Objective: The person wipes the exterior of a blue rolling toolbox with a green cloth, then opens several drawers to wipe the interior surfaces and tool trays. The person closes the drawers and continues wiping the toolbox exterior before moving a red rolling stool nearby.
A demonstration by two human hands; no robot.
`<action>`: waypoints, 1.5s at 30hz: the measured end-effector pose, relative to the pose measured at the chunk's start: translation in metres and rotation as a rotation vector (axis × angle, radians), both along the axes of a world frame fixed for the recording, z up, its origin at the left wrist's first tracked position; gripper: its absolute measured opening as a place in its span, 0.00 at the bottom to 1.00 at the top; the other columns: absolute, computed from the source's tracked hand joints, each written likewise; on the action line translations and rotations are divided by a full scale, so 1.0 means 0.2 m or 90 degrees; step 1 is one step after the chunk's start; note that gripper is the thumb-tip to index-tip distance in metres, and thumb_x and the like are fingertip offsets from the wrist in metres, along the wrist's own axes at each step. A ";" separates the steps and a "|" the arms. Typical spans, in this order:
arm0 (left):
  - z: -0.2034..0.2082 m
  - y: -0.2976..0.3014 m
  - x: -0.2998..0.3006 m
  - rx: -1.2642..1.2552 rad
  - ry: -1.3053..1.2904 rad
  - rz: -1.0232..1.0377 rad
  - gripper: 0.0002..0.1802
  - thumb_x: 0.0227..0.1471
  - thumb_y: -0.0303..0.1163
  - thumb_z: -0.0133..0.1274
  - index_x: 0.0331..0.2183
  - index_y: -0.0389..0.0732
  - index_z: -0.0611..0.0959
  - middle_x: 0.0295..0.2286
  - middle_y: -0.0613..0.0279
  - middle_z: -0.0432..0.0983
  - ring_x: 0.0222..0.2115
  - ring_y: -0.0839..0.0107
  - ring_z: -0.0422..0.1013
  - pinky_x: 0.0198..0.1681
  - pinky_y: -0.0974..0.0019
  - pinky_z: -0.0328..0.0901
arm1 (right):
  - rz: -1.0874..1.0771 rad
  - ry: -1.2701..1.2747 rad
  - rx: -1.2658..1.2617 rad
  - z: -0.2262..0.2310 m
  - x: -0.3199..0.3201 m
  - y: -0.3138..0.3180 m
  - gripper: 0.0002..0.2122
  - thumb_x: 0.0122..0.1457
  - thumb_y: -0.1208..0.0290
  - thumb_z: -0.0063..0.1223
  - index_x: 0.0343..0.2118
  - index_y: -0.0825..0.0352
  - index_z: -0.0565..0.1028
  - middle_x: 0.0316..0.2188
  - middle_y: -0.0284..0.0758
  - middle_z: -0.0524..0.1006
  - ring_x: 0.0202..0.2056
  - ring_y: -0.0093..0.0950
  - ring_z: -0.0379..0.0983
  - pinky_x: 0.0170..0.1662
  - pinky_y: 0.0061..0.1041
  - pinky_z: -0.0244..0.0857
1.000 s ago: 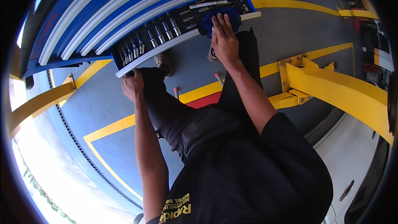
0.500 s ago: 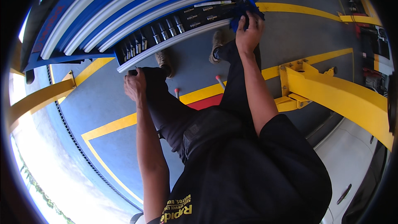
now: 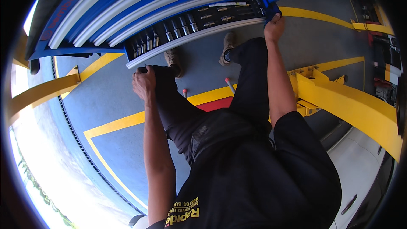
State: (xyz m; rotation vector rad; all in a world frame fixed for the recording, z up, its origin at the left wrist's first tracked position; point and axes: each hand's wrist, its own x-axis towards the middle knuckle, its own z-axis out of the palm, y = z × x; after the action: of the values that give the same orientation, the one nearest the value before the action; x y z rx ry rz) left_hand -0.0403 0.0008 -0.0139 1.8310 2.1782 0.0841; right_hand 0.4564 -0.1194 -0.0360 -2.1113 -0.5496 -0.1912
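A shallow drawer [image 3: 199,34] is pulled out from the blue tool cabinet in front of me. Chrome sockets [image 3: 185,26] stand in a row along its black lining, and shorter sockets [image 3: 227,18] lie further right. At the drawer's right end, my right hand [image 3: 274,29] pinches a dark blue cloth [image 3: 272,12], which bunches over the corner. My left hand [image 3: 144,84] is by my left knee, below the drawer's left end. Its fingers are curled together, with a small dark thing at the tips that is too small to name.
Closed blue drawers with silver handle strips [image 3: 169,6] rise above the open one. A yellow lift arm [image 3: 347,97] reaches in from the right, another [image 3: 46,89] from the left. Beside me at lower right stands a white car [image 3: 356,165]. Red-tipped rods [image 3: 227,80] are between my legs.
My right hand has moved right with the blue cloth, to the drawer's outer right corner. My left hand stays by the knee, still curled. The whole view has shifted slightly.
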 end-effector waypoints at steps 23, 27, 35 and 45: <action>-0.03 0.06 -0.01 -0.008 -0.005 -0.004 0.33 0.61 0.56 0.54 0.52 0.37 0.88 0.50 0.43 0.82 0.53 0.41 0.77 0.58 0.43 0.70 | 0.047 0.237 0.166 -0.07 -0.04 -0.13 0.18 0.78 0.61 0.49 0.56 0.74 0.75 0.48 0.46 0.81 0.48 0.40 0.80 0.55 0.38 0.70; -0.04 0.07 -0.02 0.004 0.003 -0.009 0.32 0.62 0.56 0.53 0.51 0.37 0.88 0.50 0.43 0.82 0.53 0.42 0.78 0.58 0.43 0.70 | -0.029 0.267 0.118 -0.09 0.07 -0.08 0.19 0.78 0.61 0.49 0.61 0.71 0.73 0.53 0.44 0.80 0.48 0.41 0.80 0.55 0.40 0.71; -0.02 0.05 -0.01 -0.003 0.001 -0.019 0.31 0.62 0.55 0.53 0.49 0.36 0.88 0.48 0.42 0.82 0.51 0.42 0.78 0.55 0.42 0.71 | -0.145 0.633 0.644 -0.13 0.10 -0.20 0.24 0.82 0.53 0.34 0.68 0.65 0.68 0.61 0.41 0.75 0.62 0.38 0.71 0.64 0.47 0.64; 0.07 0.02 -0.02 0.007 -0.048 0.040 0.28 0.60 0.51 0.57 0.48 0.37 0.89 0.48 0.44 0.82 0.50 0.41 0.78 0.55 0.44 0.73 | -0.057 -0.160 -0.014 -0.11 -0.23 -0.01 0.22 0.79 0.62 0.46 0.67 0.72 0.72 0.50 0.50 0.71 0.50 0.50 0.70 0.57 0.48 0.63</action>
State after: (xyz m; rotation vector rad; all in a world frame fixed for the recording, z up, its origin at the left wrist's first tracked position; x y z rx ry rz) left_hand -0.0436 0.0039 0.0007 1.7355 2.1877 0.1754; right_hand 0.4099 -0.1218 -0.0572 -2.1494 -0.6061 -0.5093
